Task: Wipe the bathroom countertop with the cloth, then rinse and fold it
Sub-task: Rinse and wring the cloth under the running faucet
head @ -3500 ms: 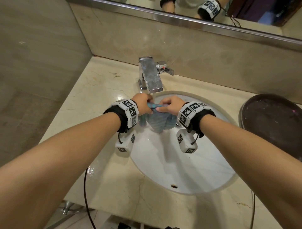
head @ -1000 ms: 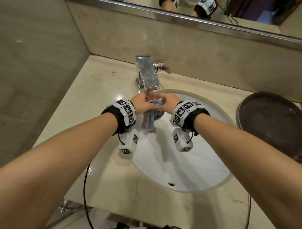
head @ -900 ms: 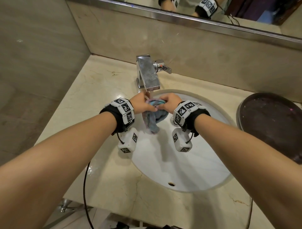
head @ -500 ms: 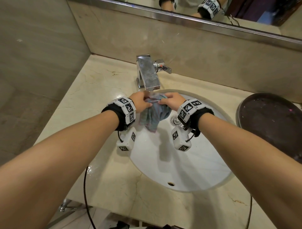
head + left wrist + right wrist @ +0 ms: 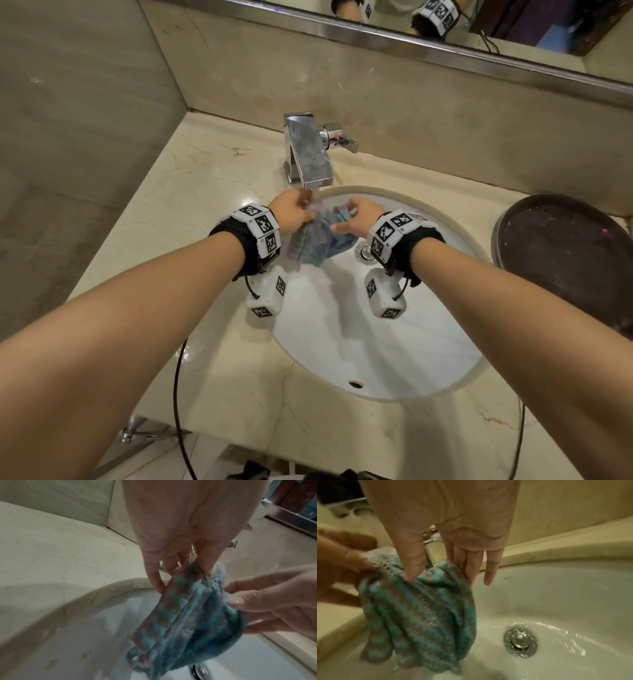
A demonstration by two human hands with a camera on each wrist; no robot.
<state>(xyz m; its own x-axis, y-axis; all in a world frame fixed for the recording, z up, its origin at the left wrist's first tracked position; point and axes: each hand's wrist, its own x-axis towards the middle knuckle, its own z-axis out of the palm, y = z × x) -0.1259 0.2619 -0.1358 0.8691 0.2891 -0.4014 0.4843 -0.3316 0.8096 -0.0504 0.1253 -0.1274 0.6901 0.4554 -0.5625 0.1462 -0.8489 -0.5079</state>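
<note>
Head view: the cloth [image 5: 317,240] was held bunched up over the back of the sink [image 5: 376,342], right under the tap [image 5: 308,154] with water running onto it. Plenty of open basin was left toward the front, the drain [image 5: 364,253] just beside the cloth. A dark tray [image 5: 565,257] was parked on the counter [image 5: 205,178] to the right, well apart. The left hand [image 5: 291,214] was pinching the cloth's top edge between thumb and fingers. The right hand [image 5: 359,219] was pinching the other side, thumb and first fingers on the fabric, the remaining fingers left straight and free.
</note>
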